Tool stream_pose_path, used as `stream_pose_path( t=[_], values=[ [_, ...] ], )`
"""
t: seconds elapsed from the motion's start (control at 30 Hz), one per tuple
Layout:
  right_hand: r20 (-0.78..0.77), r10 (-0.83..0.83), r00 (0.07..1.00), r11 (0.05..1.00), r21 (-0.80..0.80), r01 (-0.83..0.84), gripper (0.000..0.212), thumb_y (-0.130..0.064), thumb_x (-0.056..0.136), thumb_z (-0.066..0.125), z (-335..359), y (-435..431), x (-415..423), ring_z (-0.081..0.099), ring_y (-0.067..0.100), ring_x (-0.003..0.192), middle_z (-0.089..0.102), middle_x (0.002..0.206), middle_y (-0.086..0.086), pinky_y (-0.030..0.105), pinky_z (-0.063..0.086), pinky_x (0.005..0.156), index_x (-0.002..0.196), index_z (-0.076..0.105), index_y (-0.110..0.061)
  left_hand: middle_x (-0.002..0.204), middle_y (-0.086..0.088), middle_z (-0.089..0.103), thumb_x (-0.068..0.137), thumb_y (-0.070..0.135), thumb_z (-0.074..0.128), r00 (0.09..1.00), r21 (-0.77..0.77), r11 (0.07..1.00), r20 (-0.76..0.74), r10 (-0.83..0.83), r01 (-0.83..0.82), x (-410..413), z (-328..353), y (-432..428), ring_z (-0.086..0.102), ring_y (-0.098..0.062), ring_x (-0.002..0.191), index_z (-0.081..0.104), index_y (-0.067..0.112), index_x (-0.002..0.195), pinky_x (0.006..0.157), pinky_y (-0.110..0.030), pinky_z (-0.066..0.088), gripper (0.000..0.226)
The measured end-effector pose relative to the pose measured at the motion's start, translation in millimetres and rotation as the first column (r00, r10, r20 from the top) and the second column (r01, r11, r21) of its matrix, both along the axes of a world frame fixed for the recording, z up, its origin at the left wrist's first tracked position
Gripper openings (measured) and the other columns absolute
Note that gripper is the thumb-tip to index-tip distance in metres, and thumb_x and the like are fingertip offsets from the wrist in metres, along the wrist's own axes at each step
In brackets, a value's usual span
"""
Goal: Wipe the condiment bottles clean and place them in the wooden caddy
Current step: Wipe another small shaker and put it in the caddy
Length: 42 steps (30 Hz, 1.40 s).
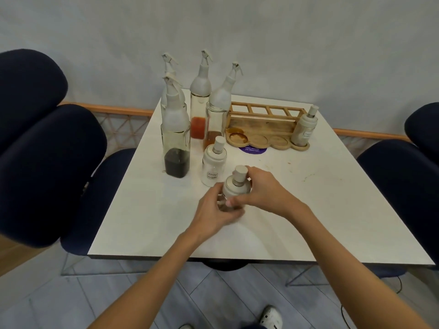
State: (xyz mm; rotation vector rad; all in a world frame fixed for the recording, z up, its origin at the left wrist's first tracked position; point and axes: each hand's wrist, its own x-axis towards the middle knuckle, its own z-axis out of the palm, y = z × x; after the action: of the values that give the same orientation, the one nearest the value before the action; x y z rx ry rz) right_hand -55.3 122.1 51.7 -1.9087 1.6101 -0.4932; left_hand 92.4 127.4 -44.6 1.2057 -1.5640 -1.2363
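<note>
Wall (pixel 297 34): pale grey, plain.
Rail (pixel 114 109): orange wood along the wall's foot, lattice beneath.
Floor (pixel 225 300): grey planks.
Table (pixel 332 222): white top, dark edge.
Chairs (pixel 47 167): navy, padded, either side of the table.

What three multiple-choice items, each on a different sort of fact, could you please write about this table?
1. Where in the wooden caddy does the small shaker stand? A. right-end round slot B. left-end round slot C. back rack
2. How many tall spouted bottles stand on the table? A. two B. four C. six
3. What holds the corked jar? A. nothing B. left hand and right hand together C. the caddy
Answers: 1 A, it sits at the caddy's right end; 2 B, four spouts rise left of the caddy; 3 B, both hands' fingers curl round it.
</note>
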Motion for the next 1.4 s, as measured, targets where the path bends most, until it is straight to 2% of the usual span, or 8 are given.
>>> stream_pose_path(
  t=[0.1,0.43,0.67,0.9,1.03,1.17,1.3,1.4],
  values=[
    [-0.028,-0.032,0.999,0.999,-0.03,0.031,0.051,-0.032,0.064,0.086,3.2,-2.6,-12.1,0.057,0.008,0.084,0.062,0.097,-0.007,0.017,0.044,0.068,0.106,0.059,-0.02,0.111,0.012,0.066,0.073,0.025,0.084,0.999,-0.001,0.999,0.014,-0.047,0.047,-5.4,-2.2,-1.3,0.064,0.001,0.096,0.055,0.028,0.123,0.077,-0.012,0.052,0.058],
    [-0.002,0.071,0.997,0.995,0.069,-0.071,0.053,-0.019,0.066,0.084,0.8,-11.8,-29.7,0.056,0.002,0.098,0.061,0.107,-0.017,0.012,0.042,0.076,0.111,0.06,-0.034,0.117,0.014,0.063,0.073,0.027,0.085,0.989,0.04,0.989,-0.007,-0.145,0.145,-8.4,-5.4,-14.3,0.061,-0.006,0.106,0.052,0.037,0.124,0.08,-0.013,0.051,0.062],
    [0.002,-0.022,1.0,1.0,0.021,0.022,0.041,-0.037,0.068,0.084,-2.3,-11.7,-24.6,0.057,0.009,0.086,0.061,0.093,-0.012,0.019,0.041,0.067,0.094,0.054,-0.027,0.12,0.014,0.065,0.072,0.026,0.085,0.989,0.052,0.987,-0.016,-0.148,0.149,-8.3,-10.2,-14.7,0.063,-0.006,0.109,0.052,0.033,0.13,0.093,-0.026,0.053,0.067],
    [-0.037,0.11,0.993,0.984,0.146,-0.104,0.074,-0.022,0.072,0.08,5.1,-12.9,-30.0,0.052,0.013,0.111,0.05,0.127,-0.011,0.027,0.047,0.089,0.132,0.039,-0.038,0.118,0.014,0.064,0.07,0.028,0.085,0.993,0.041,0.992,-0.012,-0.121,0.122,-8.5,-12.2,-16.3,0.063,-0.008,0.108,0.053,0.034,0.128,0.094,-0.029,0.054,0.067],
    [-0.029,0.101,0.994,0.992,0.082,-0.098,0.058,-0.017,0.071,0.081,4.7,-16.1,-30.4,0.057,0.015,0.11,0.059,0.12,-0.009,0.02,0.048,0.084,0.121,0.055,-0.032,0.115,0.018,0.063,0.072,0.023,0.085,0.99,0.069,0.988,-0.021,-0.137,0.138,-7.0,-9.8,-16.2,0.062,0.0,0.103,0.052,0.034,0.128,0.085,-0.016,0.051,0.066],
    [-0.085,0.02,0.996,1.0,0.014,-0.019,0.052,-0.028,0.069,0.083,-0.1,-15.5,-23.7,0.056,0.014,0.097,0.058,0.108,-0.004,0.017,0.044,0.073,0.108,0.05,-0.025,0.114,0.015,0.065,0.072,0.02,0.086,0.989,0.067,0.987,-0.034,-0.147,0.149,-8.0,-9.9,-15.3,0.064,-0.001,0.102,0.054,0.033,0.127,0.081,-0.014,0.051,0.065],
    [-0.036,0.103,0.994,0.983,0.154,-0.096,0.066,-0.019,0.072,0.081,4.0,-14.7,-27.5,0.05,0.016,0.112,0.049,0.123,-0.006,0.014,0.042,0.076,0.124,0.042,-0.029,0.114,0.016,0.064,0.072,0.022,0.085,0.99,0.064,0.988,-0.032,-0.141,0.143,-7.0,-9.1,-15.2,0.062,0.002,0.1,0.053,0.033,0.127,0.08,-0.014,0.051,0.064],
    [-0.072,0.132,0.989,0.989,0.076,-0.127,0.061,-0.016,0.071,0.08,2.4,-14.1,-31.7,0.053,0.015,0.109,0.055,0.121,-0.009,0.015,0.043,0.077,0.121,0.05,-0.033,0.112,0.015,0.065,0.072,0.022,0.086,0.99,0.062,0.988,-0.032,-0.137,0.138,-6.4,-10.2,-15.6,0.062,0.003,0.099,0.054,0.033,0.126,0.081,-0.013,0.051,0.063]
  ],
)
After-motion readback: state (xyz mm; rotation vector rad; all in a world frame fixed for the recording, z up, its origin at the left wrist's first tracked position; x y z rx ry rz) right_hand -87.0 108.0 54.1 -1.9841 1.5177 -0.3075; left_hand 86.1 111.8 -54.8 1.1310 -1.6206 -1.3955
